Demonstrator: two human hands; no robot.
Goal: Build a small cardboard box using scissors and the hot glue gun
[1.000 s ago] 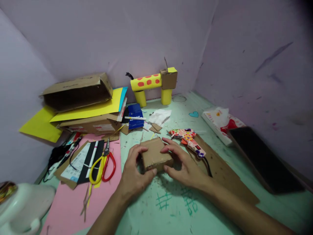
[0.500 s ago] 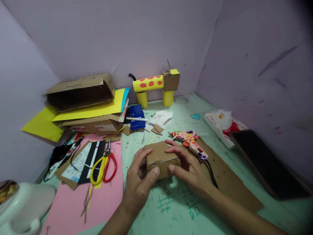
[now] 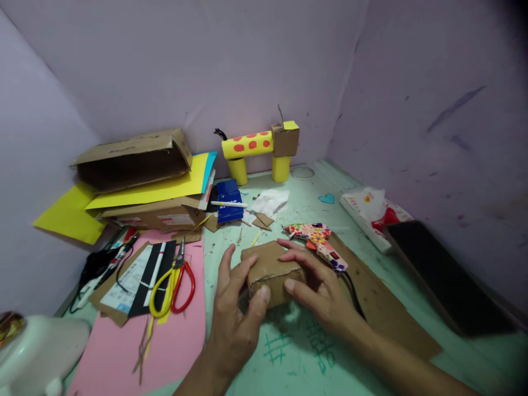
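A small brown cardboard box (image 3: 272, 269) is held between both hands, just above or on the green tabletop; I cannot tell which. My left hand (image 3: 239, 308) grips its left side, thumb on the front face, index finger on the top edge, another finger raised off it. On the right side, my right hand (image 3: 317, 283) pinches the box with its thumb in front and fingers over the top. Behind my right hand lies a flower-patterned glue gun (image 3: 317, 242) with a black cord. Scissors (image 3: 175, 280) with red and yellow handles rest on pink paper (image 3: 173, 349) to the left.
A yellow, red-spotted cardboard animal (image 3: 251, 144) stands by the back wall. Boxes and yellow sheets (image 3: 157, 184) are stacked at the back left. On the right are a cardboard sheet (image 3: 388, 308), a tissue pack (image 3: 371, 212) and a dark tablet-like slab (image 3: 445, 278). A white mug-like object (image 3: 49, 346) stands front left.
One finger of my left hand has lifted off the box and now points upward. My right hand keeps its hold. The whole view has shifted slightly.
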